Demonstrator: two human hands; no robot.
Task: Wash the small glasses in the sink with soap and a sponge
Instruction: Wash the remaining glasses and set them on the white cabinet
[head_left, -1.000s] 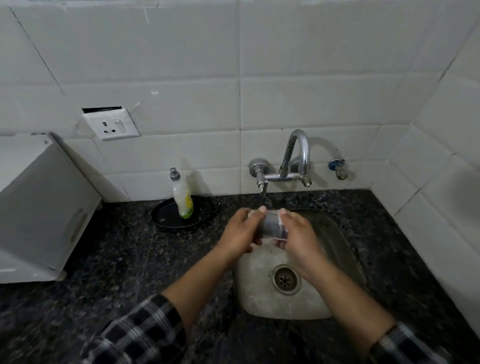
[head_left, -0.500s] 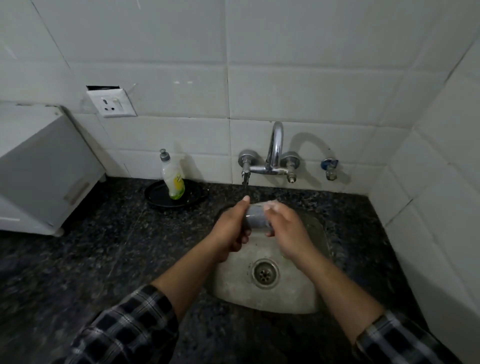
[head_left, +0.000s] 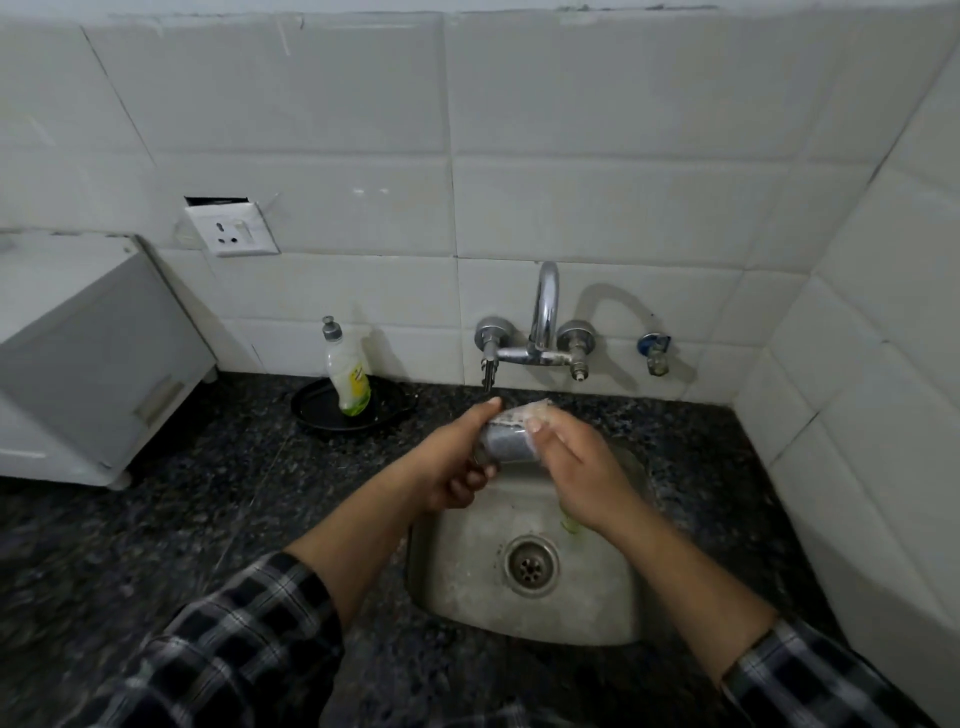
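The step in hand looks like rubbing or rinsing one small glass, held on its side above the sink, just below the tap outlet. Whether water runs I cannot tell. The left hand is curled round the glass's base end, and the right hand pinches the rim end, thumb outside. Next, I judge, the slippery glass must be turned without loosening either hold. A green scrap under the right wrist may be the sponge.
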